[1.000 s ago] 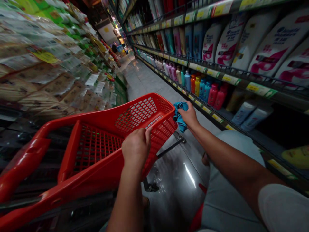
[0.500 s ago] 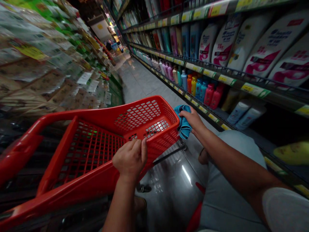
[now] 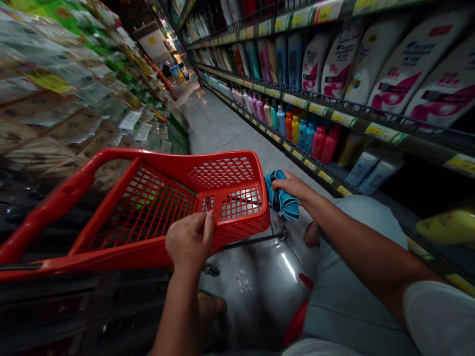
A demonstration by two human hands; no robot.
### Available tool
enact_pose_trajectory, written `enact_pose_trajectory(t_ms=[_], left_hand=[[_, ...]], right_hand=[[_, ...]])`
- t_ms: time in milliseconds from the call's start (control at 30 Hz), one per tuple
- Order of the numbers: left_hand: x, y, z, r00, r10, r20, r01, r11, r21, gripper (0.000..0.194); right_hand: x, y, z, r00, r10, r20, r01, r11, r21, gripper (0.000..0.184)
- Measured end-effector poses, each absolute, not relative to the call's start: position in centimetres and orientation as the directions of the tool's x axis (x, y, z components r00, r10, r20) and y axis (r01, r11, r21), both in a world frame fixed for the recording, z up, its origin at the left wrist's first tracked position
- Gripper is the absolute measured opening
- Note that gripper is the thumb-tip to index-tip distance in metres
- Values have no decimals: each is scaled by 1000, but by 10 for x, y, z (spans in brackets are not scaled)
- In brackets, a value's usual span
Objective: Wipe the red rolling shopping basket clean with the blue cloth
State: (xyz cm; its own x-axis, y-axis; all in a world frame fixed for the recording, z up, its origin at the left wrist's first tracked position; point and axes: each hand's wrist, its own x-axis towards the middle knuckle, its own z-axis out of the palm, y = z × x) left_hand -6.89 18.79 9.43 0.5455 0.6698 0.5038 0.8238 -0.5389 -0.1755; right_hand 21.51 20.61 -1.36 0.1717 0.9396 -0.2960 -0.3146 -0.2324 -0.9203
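Diagonally ahead of me stands a red plastic shopping cart (image 3: 159, 160) with lattice walls; its basket holds nothing that I can see. My left hand (image 3: 190, 238) is closed over the near side rim, thumb pointing up and fingertips hidden. At the cart's narrow front end, my right hand (image 3: 293, 187) grips a crumpled blue cloth (image 3: 285, 203) with dark edging. The cloth hangs right beside the front corner; whether it touches the plastic I cannot tell.
Shelves of shampoo bottles (image 3: 343, 62) run along the right, with small coloured bottles (image 3: 322, 141) lower down. Stacked packaged goods (image 3: 48, 118) line the left. A grey tiled floor (image 3: 218, 123) leads down the aisle. My knee (image 3: 367, 222) is close to the shelf.
The cart has turned slightly, its front end shifting left and its handle end coming more into view. My left hand moved left with the rim. The cloth has spread a little in my right hand.
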Motion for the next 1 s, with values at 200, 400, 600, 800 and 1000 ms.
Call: enact_pose_trajectory(t_ms=[200,400,600,800,1000], left_hand=[[0,153,66,554,682,477,808,-578,-111,33],[-3,143,57,529,691,493,818,-569,-80,31],[-25,132,59,556,657,509,789,-610,-74,31],[-40,112,59,564,637,525,763,-645,-36,29],[-50,95,65,570,624,534,732,-681,14,31]], right_hand=[[206,196,-29,-228,869,-438,3,-449,-893,9],[189,207,-13,213,974,-80,-200,-37,-979,34],[166,213,-39,381,880,-282,-268,-186,-945,24],[170,209,-30,421,877,-231,-305,-103,-947,31],[173,204,-30,392,879,-273,-338,-138,-931,27]])
